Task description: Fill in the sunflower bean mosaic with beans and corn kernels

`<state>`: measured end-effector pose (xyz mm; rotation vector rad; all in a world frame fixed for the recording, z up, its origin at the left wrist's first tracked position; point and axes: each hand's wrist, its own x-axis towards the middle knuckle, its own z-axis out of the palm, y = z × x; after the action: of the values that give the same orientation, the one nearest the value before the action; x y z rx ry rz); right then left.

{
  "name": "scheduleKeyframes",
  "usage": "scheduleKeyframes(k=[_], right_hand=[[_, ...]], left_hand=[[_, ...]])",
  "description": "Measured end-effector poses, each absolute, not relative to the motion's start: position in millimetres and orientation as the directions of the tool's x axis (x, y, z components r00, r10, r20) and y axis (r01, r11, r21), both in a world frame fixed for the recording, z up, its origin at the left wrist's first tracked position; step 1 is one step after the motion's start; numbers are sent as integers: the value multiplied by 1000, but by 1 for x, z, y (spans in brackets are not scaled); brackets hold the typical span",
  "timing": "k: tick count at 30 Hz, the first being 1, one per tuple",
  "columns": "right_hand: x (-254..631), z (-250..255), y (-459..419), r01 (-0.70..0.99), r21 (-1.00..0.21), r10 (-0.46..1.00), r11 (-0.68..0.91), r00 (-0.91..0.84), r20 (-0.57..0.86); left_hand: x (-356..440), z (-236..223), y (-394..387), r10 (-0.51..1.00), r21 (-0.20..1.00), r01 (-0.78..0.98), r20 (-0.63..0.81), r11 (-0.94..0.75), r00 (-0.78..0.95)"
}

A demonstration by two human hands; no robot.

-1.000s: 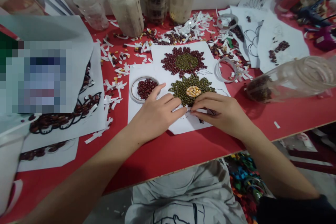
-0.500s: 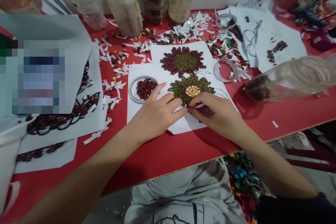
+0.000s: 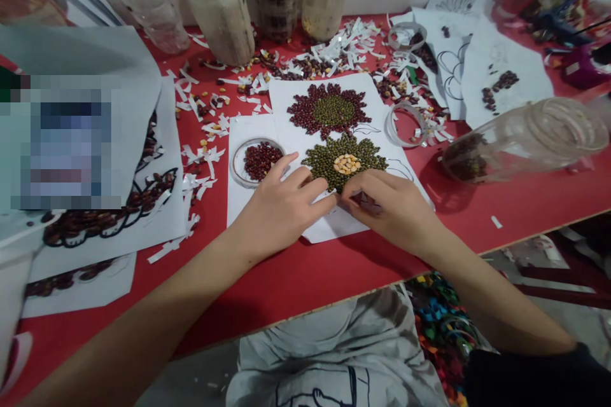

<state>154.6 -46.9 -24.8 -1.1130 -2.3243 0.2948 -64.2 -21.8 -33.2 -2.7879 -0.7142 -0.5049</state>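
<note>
A white sheet (image 3: 296,102) on the red table (image 3: 305,273) carries two flowers made of beans: a red one with a green centre (image 3: 329,110) and a green one with a yellow centre (image 3: 344,161). My left hand (image 3: 281,206) lies flat on the sheet with its fingers stretched out, beside a small clear dish of red beans (image 3: 258,161). My right hand (image 3: 389,206) rests just below the green flower, its fingers curled and pinched at the paper. What the pinch holds is too small to see.
Three glass jars (image 3: 219,6) stand at the back. White paper scraps and loose beans litter the middle. A clear jar (image 3: 525,140) lies on its side at the right. Other bean drawings (image 3: 109,216) lie at the left, line drawings (image 3: 477,57) at the right.
My right hand has slid left and a little up, closer to the green flower, and its fingers have curled tighter. The left hand has stayed flat on the sheet.
</note>
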Motion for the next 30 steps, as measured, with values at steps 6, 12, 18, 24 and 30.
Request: scheduleKeyframes(k=[6,12,18,24,30], right_hand=[[159,-25,-45,595,-339,684,729,-621,382],[161,-23,-44,559,-318,643,766,-668,375],[164,-23,-44,540,-265,601,799,-707,374],[165,-18,-44,533,-178,559,827,-750,352],[166,-12,-43,478,-83,477,875,-818,320]], left_hand=[[-63,-33,-29,445,-132,524,382,-841,810],[-63,-35,-32,462,-114,541,393,-834,795],[-62,-34,-33,455,-127,535,387,-835,802],[-63,-34,-34,472,-119,547,378,-829,797],[-62,-35,-34,482,-108,554,377,-826,791]])
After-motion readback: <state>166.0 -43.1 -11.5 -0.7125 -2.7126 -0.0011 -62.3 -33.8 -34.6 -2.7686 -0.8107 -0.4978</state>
